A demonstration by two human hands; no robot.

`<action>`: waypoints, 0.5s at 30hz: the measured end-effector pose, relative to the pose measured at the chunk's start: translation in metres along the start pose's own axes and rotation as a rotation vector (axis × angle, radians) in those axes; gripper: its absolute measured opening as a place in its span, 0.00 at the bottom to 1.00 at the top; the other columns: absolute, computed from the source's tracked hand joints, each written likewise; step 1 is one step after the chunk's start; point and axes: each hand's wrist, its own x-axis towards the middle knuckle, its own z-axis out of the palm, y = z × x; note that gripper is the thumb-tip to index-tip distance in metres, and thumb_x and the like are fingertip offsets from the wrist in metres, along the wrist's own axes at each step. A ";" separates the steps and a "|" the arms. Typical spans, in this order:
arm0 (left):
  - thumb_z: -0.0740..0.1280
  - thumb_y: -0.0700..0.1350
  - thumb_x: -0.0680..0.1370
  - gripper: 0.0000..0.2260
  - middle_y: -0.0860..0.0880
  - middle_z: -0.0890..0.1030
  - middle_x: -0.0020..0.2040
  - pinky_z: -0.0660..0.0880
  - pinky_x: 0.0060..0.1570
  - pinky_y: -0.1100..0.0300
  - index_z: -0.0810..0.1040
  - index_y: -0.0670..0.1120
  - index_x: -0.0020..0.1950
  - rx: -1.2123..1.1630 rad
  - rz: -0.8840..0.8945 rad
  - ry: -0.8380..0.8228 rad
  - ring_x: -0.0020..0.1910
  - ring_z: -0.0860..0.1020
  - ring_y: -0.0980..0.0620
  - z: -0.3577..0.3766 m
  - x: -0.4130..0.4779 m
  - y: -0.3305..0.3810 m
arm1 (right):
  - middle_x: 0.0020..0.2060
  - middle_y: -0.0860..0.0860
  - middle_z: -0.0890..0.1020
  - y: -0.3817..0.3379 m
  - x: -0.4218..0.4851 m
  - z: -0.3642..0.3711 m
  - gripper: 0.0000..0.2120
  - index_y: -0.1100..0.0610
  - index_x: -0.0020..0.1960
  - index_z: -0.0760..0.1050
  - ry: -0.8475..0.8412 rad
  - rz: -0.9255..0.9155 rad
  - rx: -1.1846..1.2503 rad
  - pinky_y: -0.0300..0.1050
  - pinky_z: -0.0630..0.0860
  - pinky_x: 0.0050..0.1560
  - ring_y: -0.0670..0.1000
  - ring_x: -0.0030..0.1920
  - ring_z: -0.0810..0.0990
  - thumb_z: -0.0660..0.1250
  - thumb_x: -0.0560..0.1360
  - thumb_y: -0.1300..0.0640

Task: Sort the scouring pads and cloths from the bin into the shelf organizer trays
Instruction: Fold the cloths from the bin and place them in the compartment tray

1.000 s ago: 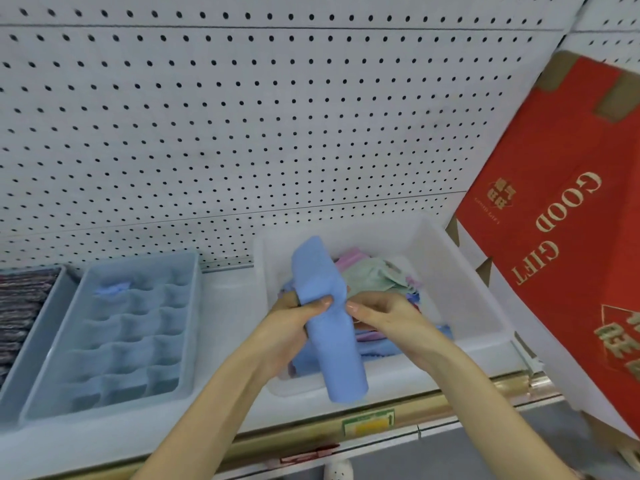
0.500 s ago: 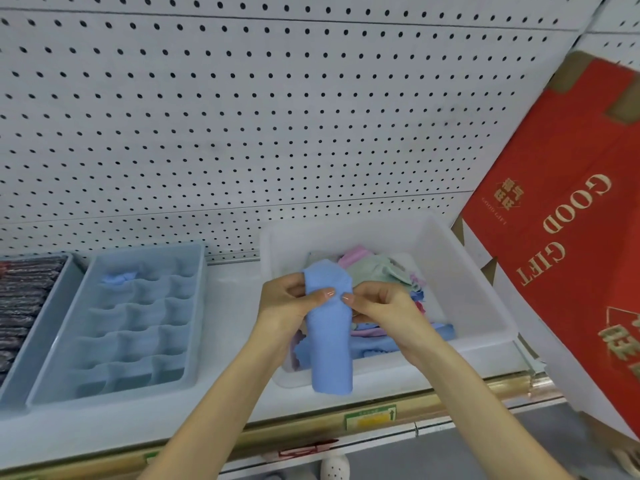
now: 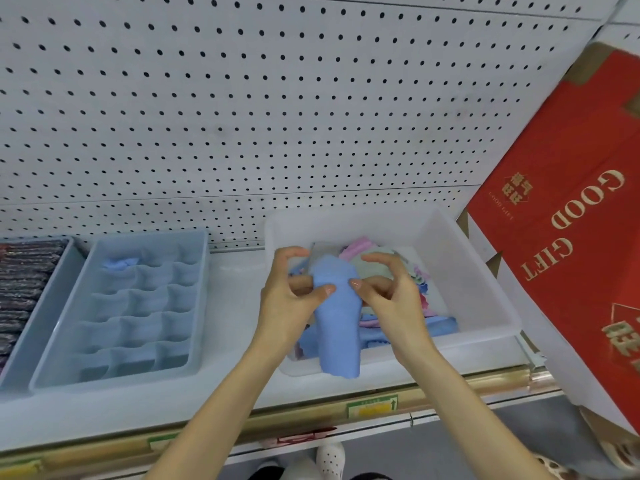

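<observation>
A folded blue cloth [image 3: 337, 327] hangs over the front of the clear plastic bin [image 3: 478, 285]. My left hand [image 3: 287, 303] pinches its upper left edge with thumb and fingers, and my right hand [image 3: 388, 296] pinches its upper right edge. Pink, green and blue cloths [image 3: 370, 254] lie piled in the bin behind my hands. To the left stands a blue-grey organizer tray [image 3: 197, 306] with many small compartments; one back compartment holds a rolled blue cloth [image 3: 119, 263]. Further left, another tray [image 3: 45, 306] holds dark scouring pads [image 3: 20, 289].
A white pegboard [image 3: 277, 116] backs the shelf. A large red cardboard box [image 3: 568, 237] printed "GOOD GIFT" leans in at the right, next to the bin. The shelf's gold front rail [image 3: 311, 414] carries price labels. Shoes show on the floor below.
The top of the blue cloth has been folded down, so it now stands shorter between my hands. Both hands shifted slightly up and apart on its upper edge.
</observation>
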 end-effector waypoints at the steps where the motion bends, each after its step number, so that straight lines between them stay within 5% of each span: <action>1: 0.74 0.35 0.72 0.20 0.44 0.84 0.42 0.79 0.43 0.49 0.75 0.60 0.50 0.017 0.042 -0.023 0.45 0.83 0.46 -0.002 0.001 -0.001 | 0.33 0.58 0.81 -0.001 0.000 0.000 0.13 0.53 0.52 0.78 -0.020 -0.026 -0.010 0.38 0.76 0.38 0.50 0.36 0.78 0.68 0.74 0.69; 4: 0.73 0.32 0.72 0.16 0.48 0.86 0.45 0.80 0.47 0.50 0.82 0.54 0.47 0.014 0.099 -0.086 0.47 0.84 0.51 -0.008 0.003 0.000 | 0.40 0.45 0.86 -0.007 0.001 0.000 0.12 0.52 0.48 0.82 -0.077 0.018 0.000 0.36 0.78 0.42 0.45 0.44 0.84 0.71 0.72 0.68; 10: 0.74 0.37 0.72 0.18 0.53 0.82 0.43 0.75 0.43 0.74 0.81 0.47 0.61 0.298 0.182 -0.082 0.42 0.81 0.56 -0.011 0.003 0.006 | 0.38 0.47 0.85 -0.008 0.004 0.004 0.12 0.50 0.43 0.82 -0.009 -0.098 -0.205 0.39 0.80 0.42 0.46 0.40 0.84 0.75 0.68 0.67; 15: 0.72 0.40 0.74 0.08 0.50 0.71 0.43 0.65 0.40 0.76 0.84 0.47 0.52 0.564 0.344 -0.100 0.40 0.71 0.54 -0.016 0.006 0.014 | 0.39 0.46 0.80 -0.014 0.008 0.005 0.12 0.49 0.39 0.80 -0.024 -0.173 -0.325 0.32 0.75 0.41 0.39 0.36 0.78 0.76 0.68 0.65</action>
